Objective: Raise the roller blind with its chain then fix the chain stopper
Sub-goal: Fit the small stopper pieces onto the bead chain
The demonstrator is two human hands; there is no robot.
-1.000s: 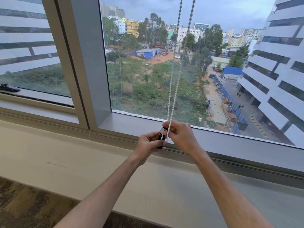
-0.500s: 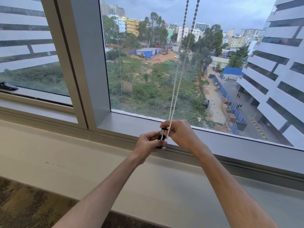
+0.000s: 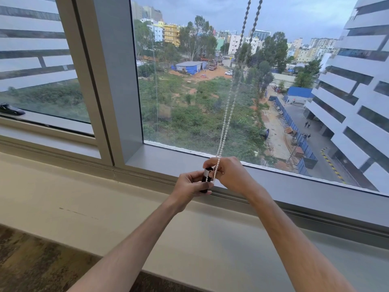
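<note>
L grip (image 3: 190, 184) wrapped round black stopper (image 3: 205, 178), upright, white top showing; R grip (image 3: 228, 173) pinched on chain (image 3: 223, 131) just beside it, to stopper's right, touching or nearly. Chain axis near-vertical, both strands running up from R fingers past the glass. Blind not in view, prob. already up; next likely pressing chain sideways into stopper, w/ L nearer.
</note>
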